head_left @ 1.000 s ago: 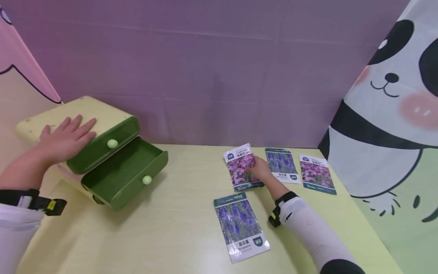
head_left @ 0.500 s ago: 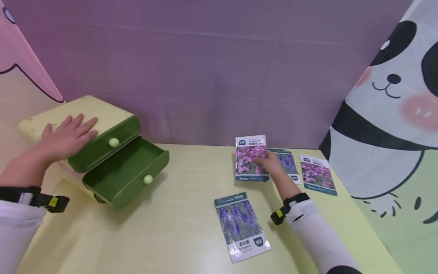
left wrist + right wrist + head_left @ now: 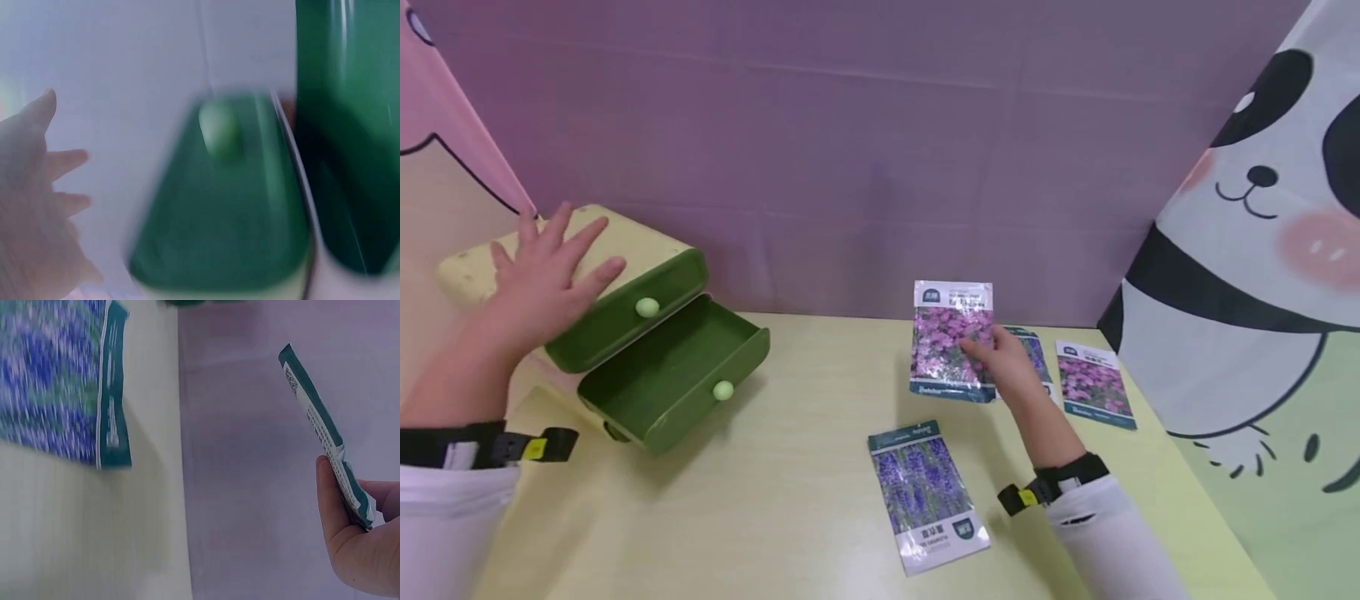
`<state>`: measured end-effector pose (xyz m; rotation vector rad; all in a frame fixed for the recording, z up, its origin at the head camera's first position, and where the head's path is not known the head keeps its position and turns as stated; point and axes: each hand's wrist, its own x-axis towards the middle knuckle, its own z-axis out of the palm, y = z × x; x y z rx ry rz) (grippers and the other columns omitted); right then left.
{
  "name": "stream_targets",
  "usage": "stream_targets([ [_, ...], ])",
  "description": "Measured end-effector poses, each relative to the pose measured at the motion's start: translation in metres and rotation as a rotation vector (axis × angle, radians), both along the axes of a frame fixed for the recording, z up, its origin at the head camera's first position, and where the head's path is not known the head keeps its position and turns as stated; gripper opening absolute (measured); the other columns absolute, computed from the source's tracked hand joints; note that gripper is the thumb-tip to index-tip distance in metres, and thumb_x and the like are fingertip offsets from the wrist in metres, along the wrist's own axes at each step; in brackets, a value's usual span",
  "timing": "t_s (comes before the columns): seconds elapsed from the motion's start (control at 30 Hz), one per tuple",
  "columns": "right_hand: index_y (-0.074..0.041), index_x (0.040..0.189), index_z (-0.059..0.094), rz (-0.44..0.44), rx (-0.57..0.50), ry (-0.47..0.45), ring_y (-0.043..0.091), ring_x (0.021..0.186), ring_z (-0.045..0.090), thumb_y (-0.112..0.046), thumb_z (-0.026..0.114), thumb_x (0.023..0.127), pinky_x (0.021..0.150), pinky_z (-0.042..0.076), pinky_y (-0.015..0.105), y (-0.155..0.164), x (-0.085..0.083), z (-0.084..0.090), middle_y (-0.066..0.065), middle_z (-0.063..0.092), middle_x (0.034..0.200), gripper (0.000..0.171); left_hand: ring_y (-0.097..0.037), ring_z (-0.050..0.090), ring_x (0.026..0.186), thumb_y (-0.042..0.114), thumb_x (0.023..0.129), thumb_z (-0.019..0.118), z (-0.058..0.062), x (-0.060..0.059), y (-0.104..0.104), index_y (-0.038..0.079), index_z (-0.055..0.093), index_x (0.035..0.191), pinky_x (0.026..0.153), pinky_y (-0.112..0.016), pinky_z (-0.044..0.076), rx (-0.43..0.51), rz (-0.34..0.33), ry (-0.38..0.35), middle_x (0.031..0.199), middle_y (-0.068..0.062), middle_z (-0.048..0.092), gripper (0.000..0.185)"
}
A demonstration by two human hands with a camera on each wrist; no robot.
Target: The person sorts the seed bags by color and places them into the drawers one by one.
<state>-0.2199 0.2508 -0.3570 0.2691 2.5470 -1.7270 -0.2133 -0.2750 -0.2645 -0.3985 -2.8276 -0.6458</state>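
Note:
A seed packet with pink flowers is pinched at its right edge by my right hand, raised off the table with its front facing me. The right wrist view shows that packet edge-on between thumb and fingers. My left hand has its fingers spread over the cream top of a small two-drawer cabinet. In the left wrist view this hand appears beside the upper green drawer, clear of it. The lower drawer is pulled out, nothing inside it.
A purple-flower seed packet lies at the front of the table. Another purple one lies behind my right hand, partly covered, and a second pink-flower packet is at the right. A purple cloth backdrop rises behind the table.
My right hand has lifted the pink-flower seed packet from the table and turned it upright. My left hand, flat on the cabinet top before, has risen with fingers spreading wider.

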Motion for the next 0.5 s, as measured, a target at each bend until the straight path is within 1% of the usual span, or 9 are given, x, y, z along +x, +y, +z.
stream_targets([
  [0.07,-0.005,0.119,0.049,0.017,-0.036,0.007,0.005,0.066,0.048,-0.025,0.062,0.095,0.058,0.044,0.02,-0.007,0.009,0.002,-0.006,0.052,0.083,0.033,-0.038,-0.031,0.142,0.051,0.102,0.034,0.0,0.014,0.026,0.01,0.014,0.156,0.105,-0.07,-0.022,0.036,-0.019,0.128,0.16,-0.019,-0.015,0.07],
  [0.13,-0.005,0.118,0.05,0.028,-0.066,0.015,0.005,0.065,0.048,-0.023,0.063,0.095,0.057,0.044,0.02,-0.014,0.017,0.002,-0.008,0.053,0.079,0.031,-0.034,-0.024,0.146,0.048,0.101,0.041,-0.006,0.03,0.057,0.014,0.016,0.156,0.11,-0.067,-0.017,0.136,-0.062,0.208,0.163,-0.011,-0.01,0.07],
  [0.2,-0.004,0.119,0.051,0.049,-0.087,0.024,0.006,0.064,0.049,-0.021,0.063,0.095,0.057,0.044,0.021,-0.021,0.025,0.002,-0.008,0.055,0.077,0.032,-0.03,-0.015,0.149,0.042,0.1,0.049,-0.014,0.045,0.087,0.017,0.015,0.156,0.114,-0.066,-0.009,0.282,-0.116,0.225,0.164,-0.006,-0.004,0.071],
  [0.27,-0.003,0.116,0.052,0.071,-0.094,0.039,0.006,0.064,0.05,-0.02,0.064,0.094,0.058,0.045,0.021,-0.029,0.033,0.002,-0.008,0.055,0.076,0.031,-0.027,-0.003,0.151,0.032,0.098,0.055,-0.025,0.058,0.118,0.019,0.014,0.156,0.117,-0.064,0.002,0.469,-0.175,0.185,0.164,-0.003,0.003,0.072],
  [0.33,-0.003,0.118,0.053,0.107,-0.125,0.051,0.006,0.065,0.054,-0.019,0.064,0.094,0.06,0.048,0.021,-0.036,0.042,0.002,-0.008,0.059,0.078,0.032,-0.024,0.008,0.151,0.024,0.098,0.057,-0.037,0.068,0.145,0.019,0.013,0.156,0.119,-0.057,0.012,0.697,-0.236,0.051,0.163,-0.001,0.01,0.074],
  [0.37,-0.002,0.12,0.053,0.131,-0.138,0.057,0.006,0.067,0.057,-0.019,0.064,0.094,0.062,0.051,0.022,-0.04,0.047,0.002,-0.008,0.062,0.08,0.033,-0.024,0.013,0.15,0.02,0.098,0.056,-0.043,0.07,0.157,0.017,0.012,0.156,0.12,-0.052,0.016,0.813,-0.27,-0.036,0.163,-0.002,0.013,0.073],
  [0.43,-0.001,0.124,0.053,0.175,-0.165,0.065,0.008,0.073,0.063,-0.019,0.065,0.093,0.067,0.054,0.023,-0.047,0.057,0.001,-0.005,0.066,0.087,0.038,-0.027,0.02,0.148,0.016,0.1,0.052,-0.056,0.074,0.178,0.012,0.01,0.156,0.12,-0.044,0.021,1.074,-0.332,-0.239,0.161,-0.007,0.017,0.07],
  [0.47,-0.001,0.127,0.052,0.196,-0.176,0.066,0.01,0.076,0.065,-0.019,0.065,0.093,0.07,0.056,0.024,-0.05,0.061,0.001,-0.002,0.068,0.091,0.04,-0.029,0.021,0.148,0.015,0.101,0.048,-0.063,0.074,0.187,0.009,0.009,0.156,0.12,-0.042,0.021,1.186,-0.351,-0.342,0.161,-0.009,0.018,0.068],
  [0.5,-0.002,0.129,0.052,0.215,-0.187,0.06,0.012,0.08,0.067,-0.019,0.066,0.093,0.073,0.057,0.026,-0.053,0.066,0.0,0.0,0.069,0.096,0.043,-0.03,0.022,0.147,0.015,0.102,0.046,-0.069,0.074,0.194,0.007,0.007,0.155,0.12,-0.041,0.023,1.284,-0.351,-0.44,0.16,-0.012,0.019,0.067],
])
